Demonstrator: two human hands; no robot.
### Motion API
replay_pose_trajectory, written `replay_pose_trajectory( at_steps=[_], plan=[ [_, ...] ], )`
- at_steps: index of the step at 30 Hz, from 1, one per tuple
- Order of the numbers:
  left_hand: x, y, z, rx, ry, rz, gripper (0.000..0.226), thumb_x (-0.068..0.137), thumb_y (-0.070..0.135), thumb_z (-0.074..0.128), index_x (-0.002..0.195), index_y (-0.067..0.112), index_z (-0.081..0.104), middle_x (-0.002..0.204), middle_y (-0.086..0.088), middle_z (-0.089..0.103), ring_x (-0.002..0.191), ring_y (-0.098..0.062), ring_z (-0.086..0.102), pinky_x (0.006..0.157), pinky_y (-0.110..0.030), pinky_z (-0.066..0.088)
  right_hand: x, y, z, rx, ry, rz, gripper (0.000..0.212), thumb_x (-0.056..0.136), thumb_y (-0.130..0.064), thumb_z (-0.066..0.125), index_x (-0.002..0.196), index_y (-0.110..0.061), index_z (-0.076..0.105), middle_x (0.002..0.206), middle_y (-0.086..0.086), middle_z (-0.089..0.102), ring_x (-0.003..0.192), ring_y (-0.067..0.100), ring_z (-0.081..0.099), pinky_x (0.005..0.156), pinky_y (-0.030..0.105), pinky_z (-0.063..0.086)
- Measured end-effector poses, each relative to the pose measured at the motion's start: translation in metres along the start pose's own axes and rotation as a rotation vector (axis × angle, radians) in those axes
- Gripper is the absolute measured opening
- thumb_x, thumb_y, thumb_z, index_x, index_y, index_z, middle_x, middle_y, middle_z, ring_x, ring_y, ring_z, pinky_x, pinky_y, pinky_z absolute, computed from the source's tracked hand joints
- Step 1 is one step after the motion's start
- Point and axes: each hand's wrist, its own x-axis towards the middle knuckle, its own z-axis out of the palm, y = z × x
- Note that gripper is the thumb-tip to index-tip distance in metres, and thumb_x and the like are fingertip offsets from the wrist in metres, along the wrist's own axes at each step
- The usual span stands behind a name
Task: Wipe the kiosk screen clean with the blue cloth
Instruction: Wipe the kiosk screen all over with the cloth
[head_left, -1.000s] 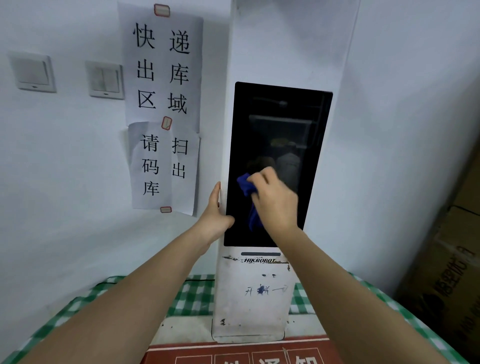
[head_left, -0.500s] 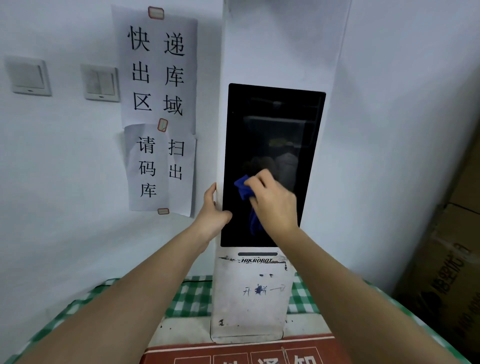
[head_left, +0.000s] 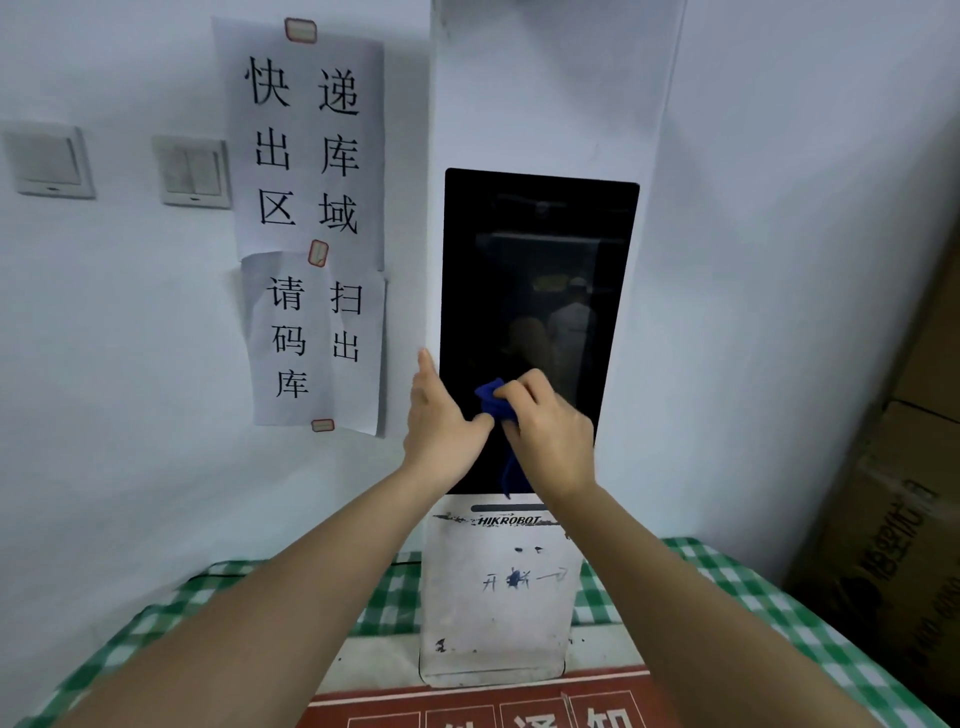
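Observation:
A tall white kiosk (head_left: 493, 613) stands against the wall, and its black screen (head_left: 535, 270) is dark and reflective. My right hand (head_left: 553, 434) grips the bunched blue cloth (head_left: 493, 400) and presses it on the lower left part of the screen; a strip of cloth hangs down below the wrist. My left hand (head_left: 439, 415) rests on the kiosk's left edge beside the screen, fingers straight up along the side and thumb lying on the glass close to the cloth.
Paper signs (head_left: 311, 218) and two light switches (head_left: 192, 171) hang on the wall to the left. The kiosk stands on a green checked cloth (head_left: 691, 571). A red sign (head_left: 467, 706) lies in front. Cardboard boxes (head_left: 893, 519) stand at the right.
My right hand has slid the cloth down and slightly left on the screen, closer to my left thumb. My left hand stays on the kiosk's left edge.

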Motion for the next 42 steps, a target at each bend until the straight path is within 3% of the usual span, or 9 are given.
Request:
replay_pose_trajectory(
  at_steps=[4,10,16,19,25,31,35,37,42],
  plan=[
    [-0.001,0.006,0.011,0.001,0.008,-0.023,0.101,0.085,0.019,0.062,0.151,0.020,-0.015,0.161,-0.006,-0.005,0.148,-0.023,0.002,0.117,-0.038,0.016,0.020,0.005,-0.014,0.044,0.097,0.074,0.022,0.071,0.000,0.068,0.090,-0.011,0.063,0.088,0.004,0.058,0.054,0.020,0.052,0.040,0.023,0.030],
    [-0.002,0.006,0.015,-0.025,0.011,-0.053,0.100,0.086,0.022,0.061,0.151,0.019,-0.015,0.161,-0.005,-0.011,0.149,-0.021,-0.006,0.118,-0.035,0.009,0.007,0.011,0.003,-0.048,0.036,0.019,0.029,0.062,0.003,0.075,0.085,-0.010,0.063,0.081,0.004,0.058,0.051,0.019,0.051,0.036,0.021,0.025],
    [-0.002,0.001,0.011,-0.080,-0.035,-0.056,0.102,0.084,0.014,0.062,0.151,0.023,-0.014,0.161,0.000,-0.010,0.149,-0.020,0.000,0.118,-0.036,0.013,-0.003,0.017,0.001,-0.085,-0.022,-0.052,0.027,0.059,0.001,0.077,0.079,-0.011,0.063,0.076,0.004,0.057,0.049,0.019,0.052,0.035,0.019,0.023],
    [-0.005,-0.002,0.004,-0.094,-0.065,-0.051,0.102,0.083,0.006,0.060,0.151,0.026,-0.012,0.161,0.005,-0.006,0.148,-0.017,0.005,0.117,-0.033,0.017,0.012,0.015,-0.013,-0.004,0.055,-0.003,0.022,0.066,-0.001,0.073,0.083,-0.012,0.064,0.082,0.003,0.058,0.052,0.019,0.053,0.039,0.022,0.025],
    [-0.007,-0.002,0.003,-0.125,-0.016,-0.045,0.099,0.082,-0.001,0.057,0.152,0.028,-0.006,0.160,0.007,0.003,0.145,-0.017,0.016,0.098,-0.021,0.027,0.028,0.005,-0.008,0.007,0.055,0.045,0.026,0.068,0.000,0.073,0.090,-0.011,0.063,0.088,0.005,0.058,0.060,0.021,0.056,0.038,0.024,0.031],
    [-0.007,-0.002,0.007,-0.123,0.010,-0.046,0.099,0.082,0.000,0.059,0.152,0.027,-0.005,0.160,0.004,0.004,0.146,-0.017,0.015,0.110,-0.028,0.025,0.000,0.007,0.005,-0.081,-0.071,-0.173,0.034,0.054,0.001,0.079,0.082,-0.010,0.064,0.078,0.005,0.057,0.055,0.020,0.055,0.036,0.020,0.022],
    [-0.008,-0.001,0.006,-0.119,-0.003,-0.047,0.101,0.080,-0.001,0.060,0.152,0.027,-0.007,0.160,0.004,0.002,0.146,-0.017,0.013,0.110,-0.028,0.026,0.021,0.013,-0.012,0.008,0.054,-0.024,0.022,0.067,-0.003,0.071,0.086,-0.012,0.064,0.086,0.004,0.059,0.062,0.020,0.058,0.036,0.026,0.036],
    [-0.006,0.000,0.006,-0.132,-0.005,-0.056,0.102,0.080,-0.002,0.059,0.152,0.028,-0.007,0.160,0.004,0.002,0.146,-0.018,0.014,0.109,-0.029,0.028,0.031,0.013,-0.016,0.045,0.096,0.031,0.022,0.072,-0.001,0.069,0.091,-0.011,0.064,0.089,0.005,0.059,0.063,0.019,0.056,0.038,0.026,0.035],
    [-0.007,0.001,0.007,-0.159,-0.001,-0.045,0.101,0.080,-0.003,0.058,0.152,0.026,-0.006,0.160,0.003,0.003,0.146,-0.017,0.013,0.113,-0.030,0.025,0.012,0.020,-0.001,-0.070,-0.019,-0.119,0.029,0.061,0.002,0.074,0.085,-0.009,0.063,0.083,0.005,0.058,0.062,0.022,0.056,0.034,0.021,0.029]
  ],
)
